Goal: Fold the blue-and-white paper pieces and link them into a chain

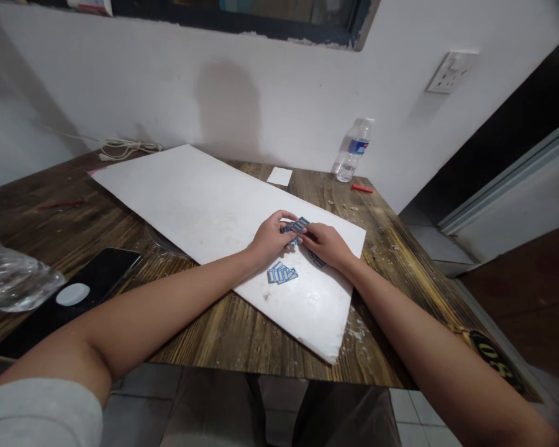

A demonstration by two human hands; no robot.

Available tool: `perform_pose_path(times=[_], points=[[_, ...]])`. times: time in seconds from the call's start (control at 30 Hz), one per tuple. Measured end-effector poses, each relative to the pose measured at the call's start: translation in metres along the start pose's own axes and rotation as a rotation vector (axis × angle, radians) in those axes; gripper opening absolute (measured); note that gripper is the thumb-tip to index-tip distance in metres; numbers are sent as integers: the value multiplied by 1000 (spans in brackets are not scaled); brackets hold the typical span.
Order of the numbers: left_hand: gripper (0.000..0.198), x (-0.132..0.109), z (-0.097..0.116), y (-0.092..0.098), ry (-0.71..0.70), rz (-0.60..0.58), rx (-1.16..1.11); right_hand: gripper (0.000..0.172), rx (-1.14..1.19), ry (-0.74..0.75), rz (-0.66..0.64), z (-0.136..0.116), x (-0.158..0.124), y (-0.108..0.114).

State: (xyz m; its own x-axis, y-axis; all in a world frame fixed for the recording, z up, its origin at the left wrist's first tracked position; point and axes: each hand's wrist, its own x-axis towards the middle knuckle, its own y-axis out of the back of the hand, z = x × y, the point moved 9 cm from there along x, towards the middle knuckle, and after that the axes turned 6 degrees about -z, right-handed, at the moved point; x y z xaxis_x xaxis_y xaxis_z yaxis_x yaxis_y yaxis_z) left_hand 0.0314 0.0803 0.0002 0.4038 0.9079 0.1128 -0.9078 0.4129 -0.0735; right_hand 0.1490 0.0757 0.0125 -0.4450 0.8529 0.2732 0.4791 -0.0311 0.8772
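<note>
The left hand (271, 238) and right hand (327, 245) are close together over a white board (190, 198) on the counter (307, 186), both grasping a small blue strip (298, 225) between them. A pile of blue strips (282, 273) lies on the board just below the left hand, and more blue strips (317, 259) lie just beneath the right hand.

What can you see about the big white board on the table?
The white board is big, flat and rectangular, with faint grey smudges. It lies slanted across the wooden table, its near corner close to the table's edge. Small blue-and-white pieces lie on it, with the left hand and right hand over it.
</note>
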Motion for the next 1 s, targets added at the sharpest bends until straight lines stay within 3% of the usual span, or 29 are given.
perform_pose_path(times=[0.23, 0.4, 0.8, 1.0], points=[[20, -1, -1, -8, 24, -79, -62, 13, 3, -21, -8, 1, -1, 0], [13, 0, 10, -13, -137, -142, -16, 9, -10, -14, -20, 4, -1, -2], [27, 2, 6, 2, -80, -15, 64, 18, -8, -8, 3, -1, 0, 1], [21, 2, 10, 7, -106, 36, 39, 14, -21, -15, 14, 2, 0, 0]])
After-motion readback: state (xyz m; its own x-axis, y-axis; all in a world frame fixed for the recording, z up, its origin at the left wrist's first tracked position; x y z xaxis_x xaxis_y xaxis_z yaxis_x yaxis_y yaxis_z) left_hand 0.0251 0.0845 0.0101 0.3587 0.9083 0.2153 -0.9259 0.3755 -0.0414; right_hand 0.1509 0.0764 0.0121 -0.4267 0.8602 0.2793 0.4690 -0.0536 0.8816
